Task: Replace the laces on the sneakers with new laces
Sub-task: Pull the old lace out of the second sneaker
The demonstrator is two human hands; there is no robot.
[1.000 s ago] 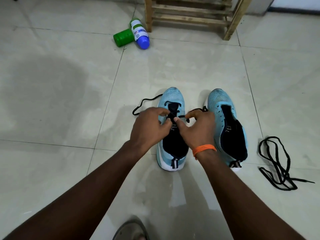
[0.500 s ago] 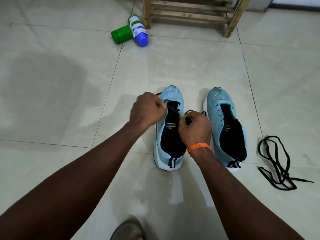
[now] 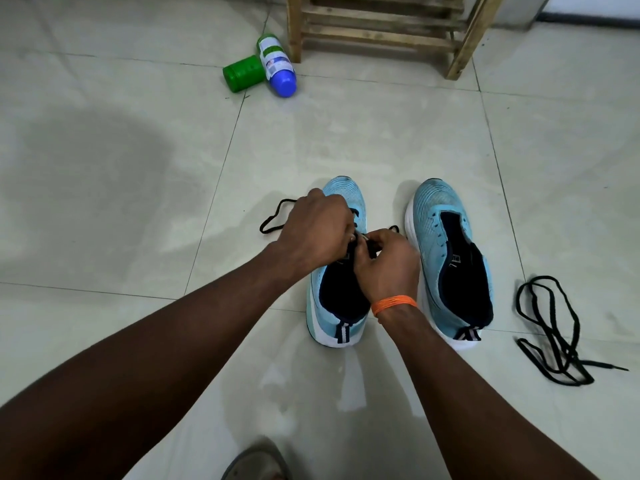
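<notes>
Two light-blue sneakers stand side by side on the tiled floor, toes pointing away. Over the eyelets of the left sneaker (image 3: 337,306) my left hand (image 3: 317,230) and my right hand (image 3: 386,261) meet, both pinching a black lace (image 3: 273,216). The lace's free end loops out on the floor to the left of that shoe. My hands hide the eyelets. The right sneaker (image 3: 450,258) has no lace and its tongue lies open. A second black lace (image 3: 550,327) lies in a loose pile on the floor to the right.
A green bottle (image 3: 242,72) and a white bottle with a blue cap (image 3: 277,65) lie on the floor at the back. A wooden rack (image 3: 381,32) stands behind them. The toe of a grey sandal (image 3: 258,462) shows at the bottom edge.
My left hand went up and left and is now back against my right hand over the eyelets. The lace's loop lies out on the floor to the left again.
</notes>
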